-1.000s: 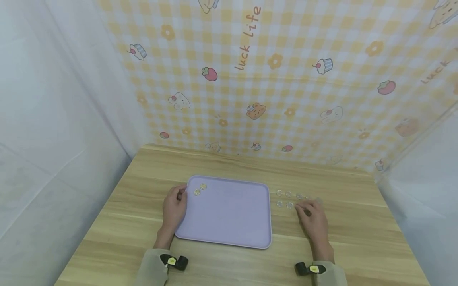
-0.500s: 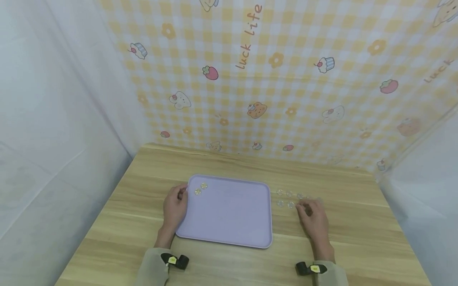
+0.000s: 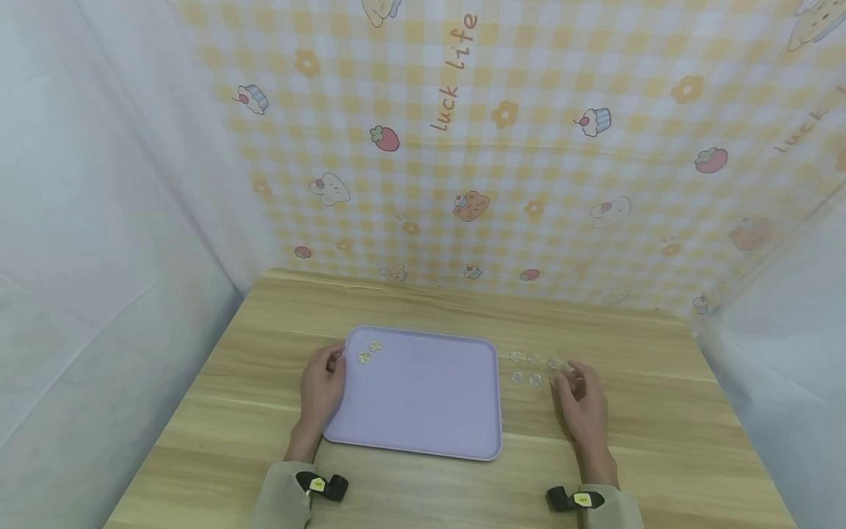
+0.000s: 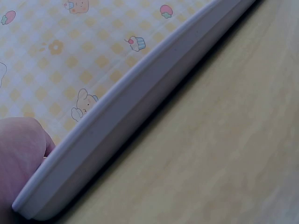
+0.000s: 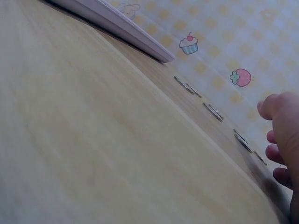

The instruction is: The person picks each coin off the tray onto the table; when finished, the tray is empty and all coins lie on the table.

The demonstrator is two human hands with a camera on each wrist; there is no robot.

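A lilac rectangular tray (image 3: pixel 423 397) lies flat on the wooden table, and its raised side wall (image 4: pixel 135 98) crosses the left wrist view. Two small round yellowish discs (image 3: pixel 364 358) rest in its far left corner. My left hand (image 3: pixel 322 386) holds the tray's left rim, with curled fingers partly hidden. Right of the tray, several thin clear discs (image 3: pixel 534 380) lie in two rows, seen edge-on as flat discs (image 5: pixel 213 112) in the right wrist view. My right hand (image 3: pixel 583 400) hovers at the rows' right end, fingers loosely bent, nothing visible between them. It partly covers the discs there.
A yellow checked cloth (image 3: pixel 423 169) with cartoon prints hangs behind the table. White sheets (image 3: pixel 99 220) flank both sides. Bare wood (image 3: pixel 410 485) shows in front of the tray, between the two forearms.
My right hand has lifted slightly off the front row, its thumb and fingers parting, and another disc of the front row shows beside the thumb. The left hand and tray stay put.
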